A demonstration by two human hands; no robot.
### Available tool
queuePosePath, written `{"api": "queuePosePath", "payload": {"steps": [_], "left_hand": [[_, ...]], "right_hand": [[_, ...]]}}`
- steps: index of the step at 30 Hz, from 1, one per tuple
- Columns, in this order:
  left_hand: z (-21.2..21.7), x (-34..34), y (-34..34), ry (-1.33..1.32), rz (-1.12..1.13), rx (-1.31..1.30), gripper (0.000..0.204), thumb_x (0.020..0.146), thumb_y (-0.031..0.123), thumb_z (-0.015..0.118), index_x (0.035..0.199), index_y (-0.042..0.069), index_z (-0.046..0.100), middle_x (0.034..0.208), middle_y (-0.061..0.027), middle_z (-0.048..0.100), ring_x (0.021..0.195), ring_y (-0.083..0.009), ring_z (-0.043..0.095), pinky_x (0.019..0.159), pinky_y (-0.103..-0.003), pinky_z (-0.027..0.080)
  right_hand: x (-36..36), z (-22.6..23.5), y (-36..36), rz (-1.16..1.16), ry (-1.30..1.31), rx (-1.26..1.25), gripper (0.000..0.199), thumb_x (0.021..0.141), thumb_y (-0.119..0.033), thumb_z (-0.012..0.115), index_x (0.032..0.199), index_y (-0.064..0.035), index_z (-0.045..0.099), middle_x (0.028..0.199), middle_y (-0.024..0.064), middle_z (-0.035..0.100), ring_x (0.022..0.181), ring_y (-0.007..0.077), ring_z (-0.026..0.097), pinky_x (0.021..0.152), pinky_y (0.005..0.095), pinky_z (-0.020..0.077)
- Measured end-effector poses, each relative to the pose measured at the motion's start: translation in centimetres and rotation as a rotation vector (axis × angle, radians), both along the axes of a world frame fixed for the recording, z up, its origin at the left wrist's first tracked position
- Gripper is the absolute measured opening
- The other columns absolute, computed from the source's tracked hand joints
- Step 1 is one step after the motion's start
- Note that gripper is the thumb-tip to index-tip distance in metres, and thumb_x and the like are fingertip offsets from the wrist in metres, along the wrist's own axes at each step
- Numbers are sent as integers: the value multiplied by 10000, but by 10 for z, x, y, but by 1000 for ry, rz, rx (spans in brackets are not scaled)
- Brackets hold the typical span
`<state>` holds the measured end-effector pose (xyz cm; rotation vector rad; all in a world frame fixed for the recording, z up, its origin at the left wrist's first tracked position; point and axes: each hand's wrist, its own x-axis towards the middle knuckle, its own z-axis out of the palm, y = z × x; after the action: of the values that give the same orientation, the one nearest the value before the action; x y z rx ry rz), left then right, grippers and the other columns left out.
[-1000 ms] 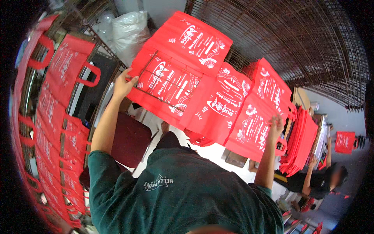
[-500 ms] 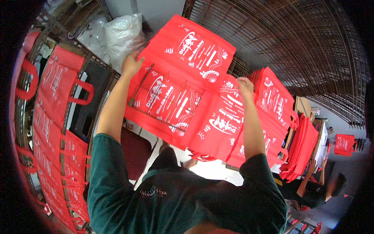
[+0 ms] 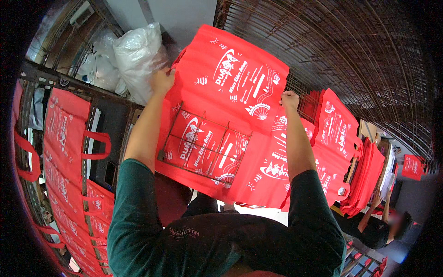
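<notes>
A red printed fabric bag (image 3: pixel 230 67) with white drawings on it is spread out in front of me. My left hand (image 3: pixel 164 81) is closed on its left edge, and my right hand (image 3: pixel 289 99) pinches its right edge. Below that bag lies a rusty wire grid frame (image 3: pixel 196 173), resting on another printed red panel (image 3: pixel 184 150) that shows through its bars. Further printed red bags (image 3: pixel 256 182) lie to the right, under and past my right forearm. What lies beneath the held bag is hidden.
White plastic sacks (image 3: pixel 138 51) stand behind my left hand. A rack of wire shelves (image 3: pixel 332 46) fills the back right. Red bags (image 3: pixel 64 138) hang or lie along the left. At right are a stack of red bags (image 3: pixel 367 171) and another person (image 3: pixel 374 231).
My right hand, blurred with looser fingers before, is now closed on the bag's edge. My left hand has closed on the opposite edge. The whole view has shifted slightly.
</notes>
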<state>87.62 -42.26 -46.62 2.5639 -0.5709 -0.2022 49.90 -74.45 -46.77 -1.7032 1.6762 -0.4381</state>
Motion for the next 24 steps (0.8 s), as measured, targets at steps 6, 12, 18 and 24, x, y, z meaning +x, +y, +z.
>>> {"api": "queuePosePath", "payload": {"steps": [6,12,18,24], "left_hand": [[-14,11,-10,68,-41,-116,280,775,370,623,943,153,676,894,-127,667,862,-306,634,749,-413,485],[-17,14,-20,95,-49,-167,235,763,315,646,885,115,669,867,-122,669,840,-295,638,737,-400,489],[-24,18,-20,79,-63,-269,208,760,241,658,862,60,666,841,-135,667,812,-284,643,713,-375,492],[-27,18,-22,-5,-110,-334,166,750,188,669,804,31,670,791,-141,664,741,-256,645,672,-350,490]], "right_hand": [[8,5,4,-31,-68,-14,125,735,-26,618,856,-38,646,714,68,648,528,131,602,492,271,486],[10,1,-7,-50,-58,-58,133,733,-21,629,865,-24,644,747,71,660,558,132,603,528,276,490],[22,16,2,-38,-59,-38,126,727,-20,638,852,-30,646,728,61,654,556,122,601,524,268,489],[10,-19,-24,-8,-14,-92,127,717,-92,651,842,-80,669,736,63,672,570,152,631,570,292,516]]}}
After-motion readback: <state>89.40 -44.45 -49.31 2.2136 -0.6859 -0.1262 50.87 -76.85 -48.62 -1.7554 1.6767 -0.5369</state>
